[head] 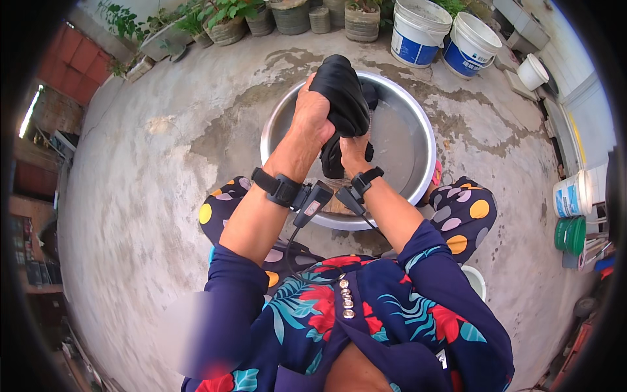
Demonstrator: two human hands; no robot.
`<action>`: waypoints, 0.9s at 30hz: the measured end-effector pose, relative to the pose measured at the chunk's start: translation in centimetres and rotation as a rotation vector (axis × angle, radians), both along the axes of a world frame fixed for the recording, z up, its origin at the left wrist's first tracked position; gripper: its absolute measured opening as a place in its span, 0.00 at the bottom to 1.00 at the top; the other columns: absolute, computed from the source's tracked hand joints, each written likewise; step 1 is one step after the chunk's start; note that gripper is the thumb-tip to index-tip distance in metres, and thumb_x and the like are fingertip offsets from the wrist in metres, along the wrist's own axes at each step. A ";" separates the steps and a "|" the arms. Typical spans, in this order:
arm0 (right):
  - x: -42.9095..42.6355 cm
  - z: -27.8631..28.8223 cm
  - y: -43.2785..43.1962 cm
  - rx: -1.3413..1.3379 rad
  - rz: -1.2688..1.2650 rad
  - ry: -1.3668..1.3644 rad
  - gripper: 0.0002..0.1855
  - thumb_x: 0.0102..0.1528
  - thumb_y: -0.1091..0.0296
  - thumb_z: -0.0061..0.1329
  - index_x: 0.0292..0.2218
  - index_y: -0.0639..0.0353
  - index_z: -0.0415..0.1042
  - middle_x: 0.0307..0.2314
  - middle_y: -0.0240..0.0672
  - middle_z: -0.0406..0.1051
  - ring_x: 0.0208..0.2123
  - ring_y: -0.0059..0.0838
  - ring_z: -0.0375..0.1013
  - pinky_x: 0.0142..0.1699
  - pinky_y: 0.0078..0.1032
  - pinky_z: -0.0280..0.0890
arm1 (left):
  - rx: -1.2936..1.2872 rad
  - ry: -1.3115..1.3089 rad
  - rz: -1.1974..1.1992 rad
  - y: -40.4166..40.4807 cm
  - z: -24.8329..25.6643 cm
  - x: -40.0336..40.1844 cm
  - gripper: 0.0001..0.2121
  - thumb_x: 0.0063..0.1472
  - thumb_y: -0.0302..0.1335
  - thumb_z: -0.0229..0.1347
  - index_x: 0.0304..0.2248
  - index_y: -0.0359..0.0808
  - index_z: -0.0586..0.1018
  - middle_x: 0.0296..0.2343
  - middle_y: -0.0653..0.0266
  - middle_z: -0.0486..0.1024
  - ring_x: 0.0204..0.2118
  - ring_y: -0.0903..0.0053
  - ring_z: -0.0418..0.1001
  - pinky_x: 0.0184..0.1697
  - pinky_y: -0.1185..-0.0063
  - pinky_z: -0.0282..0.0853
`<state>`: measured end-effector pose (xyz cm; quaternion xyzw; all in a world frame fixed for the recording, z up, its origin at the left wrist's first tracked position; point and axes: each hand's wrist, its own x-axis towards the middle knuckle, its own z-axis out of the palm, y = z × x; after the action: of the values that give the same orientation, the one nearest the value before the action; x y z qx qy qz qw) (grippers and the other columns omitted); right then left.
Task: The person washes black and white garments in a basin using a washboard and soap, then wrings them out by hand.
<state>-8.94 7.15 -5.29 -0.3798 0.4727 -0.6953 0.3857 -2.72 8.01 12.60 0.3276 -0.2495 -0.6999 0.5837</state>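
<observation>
A bunched black cloth [343, 98], wet-looking and folded on itself, is held up over a wide metal basin [431, 147]. My left hand [313, 110] grips the upper bundle from its left side. Lower and nearer to me, my right hand [354, 149] closes on the hanging part; its fingers are largely hidden. Cloudy grey water [399, 142] lies in the basin. Under my wrists shows the near end of a wooden board [338, 208], which looks like a washboard. Another dark piece of cloth [370, 95] rests by the basin's far wall, partly covered by the bundle.
My knees in dotted trousers [463, 213] flank the basin. Wet patches mark the concrete floor [137, 196]. Potted plants [228, 27] and white-and-blue buckets [421, 36] stand beyond. A pale container [474, 281] is by my right side. Cables run from my wrist straps [284, 190].
</observation>
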 end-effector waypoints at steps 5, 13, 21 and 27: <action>-1.3 2.0 -2.4 0.215 0.025 -0.743 0.14 0.53 0.68 0.42 0.42 0.60 0.66 0.36 0.33 0.68 0.37 0.27 0.68 0.43 0.26 0.65 | 0.193 0.015 0.129 -4.9 -9.2 6.7 0.09 0.57 0.27 0.47 0.38 0.33 0.70 0.32 0.61 0.72 0.33 0.74 0.71 0.35 0.76 0.69; -4.6 -0.6 -8.0 0.119 0.118 -0.922 0.15 0.54 0.67 0.42 0.42 0.65 0.64 0.37 0.39 0.67 0.37 0.33 0.68 0.43 0.31 0.66 | 0.287 -0.366 -0.250 -6.1 -16.2 7.1 0.11 0.57 0.25 0.48 0.40 0.36 0.66 0.23 0.66 0.67 0.15 0.84 0.61 0.15 0.87 0.53; -8.4 1.6 -12.0 -0.017 0.206 -0.470 0.15 0.50 0.78 0.46 0.41 0.64 0.63 0.32 0.37 0.69 0.32 0.27 0.70 0.38 0.23 0.68 | 0.052 0.171 -0.282 -4.5 -22.1 6.8 0.30 0.49 0.14 0.52 0.52 0.35 0.55 0.48 0.47 0.57 0.49 0.65 0.62 0.52 0.75 0.62; -6.8 -2.2 -10.1 -0.268 0.108 0.839 0.25 0.39 0.79 0.50 0.42 0.60 0.61 0.38 0.43 0.64 0.41 0.42 0.65 0.47 0.26 0.59 | 0.421 -0.014 -0.103 -5.2 -28.1 7.5 0.24 0.57 0.30 0.49 0.51 0.36 0.57 0.49 0.50 0.57 0.51 0.64 0.59 0.51 0.69 0.59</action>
<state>-15.71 -2.95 -7.47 -0.7001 0.4734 -0.5149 0.1434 4.74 2.85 -15.48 0.4340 -0.1180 -0.7631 0.4641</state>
